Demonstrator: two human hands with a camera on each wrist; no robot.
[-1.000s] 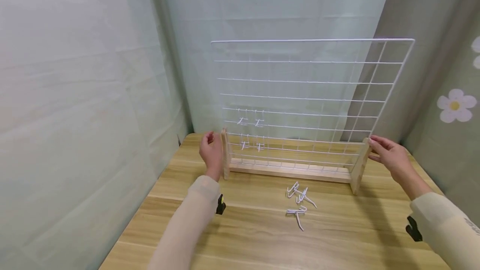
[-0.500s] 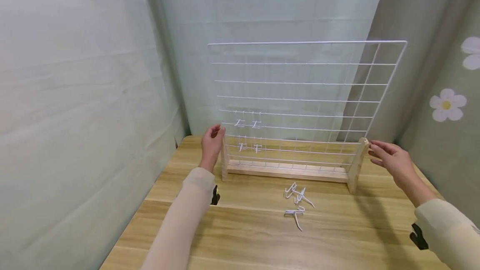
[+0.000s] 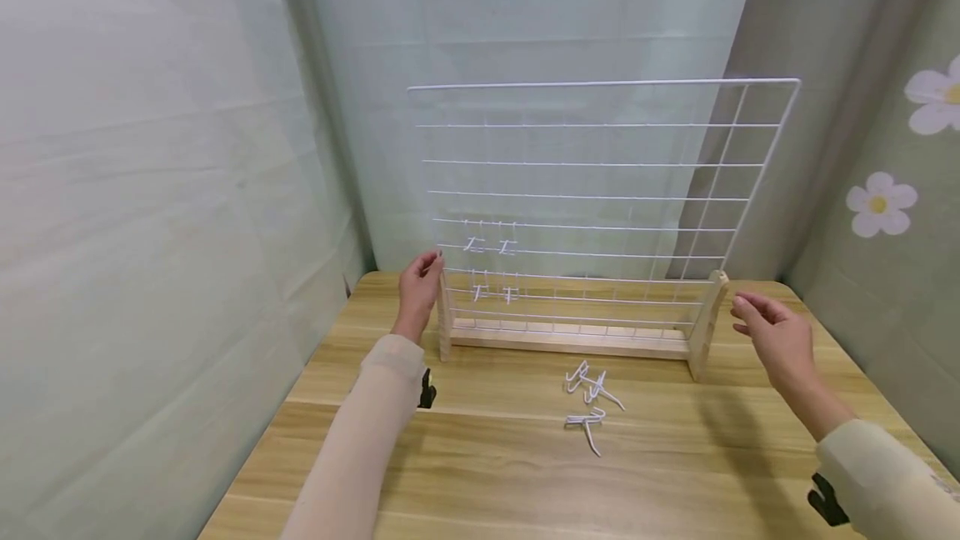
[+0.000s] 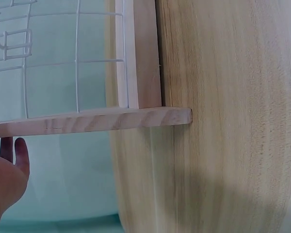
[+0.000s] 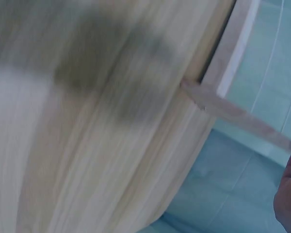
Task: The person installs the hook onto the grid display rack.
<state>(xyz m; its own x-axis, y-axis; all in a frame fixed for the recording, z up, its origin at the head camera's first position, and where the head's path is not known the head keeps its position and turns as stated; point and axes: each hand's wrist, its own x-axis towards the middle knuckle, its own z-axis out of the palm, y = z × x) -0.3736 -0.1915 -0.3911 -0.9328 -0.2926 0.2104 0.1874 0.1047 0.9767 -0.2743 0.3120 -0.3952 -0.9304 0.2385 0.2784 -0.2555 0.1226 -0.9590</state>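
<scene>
A white wire grid rack [image 3: 603, 83] stands upright on a wooden base [image 3: 570, 340] with two side boards. My left hand [image 3: 418, 294] is at the top of the left side board [image 3: 444, 319]. In the left wrist view, the fingers [image 4: 22, 154] rest against that board's outer face without wrapping round it. Just right of the right side board [image 3: 707, 327], apart from it, my right hand [image 3: 776, 340] hovers with loosely bent fingers and nothing in them. Several white wire hooks [image 3: 471, 244] hang on the grid's lower left.
Loose white wire hooks [image 3: 592, 383] lie on the wooden table [image 3: 480, 473] in front of the base, one hook [image 3: 587, 422] nearer me. Pale cloth curtains [image 3: 187, 215] enclose the table at the left, back and right.
My right hand has come off the right side board and moved slightly outward. My left hand has shifted from beside the left board to touch its top. The rack stands as before.
</scene>
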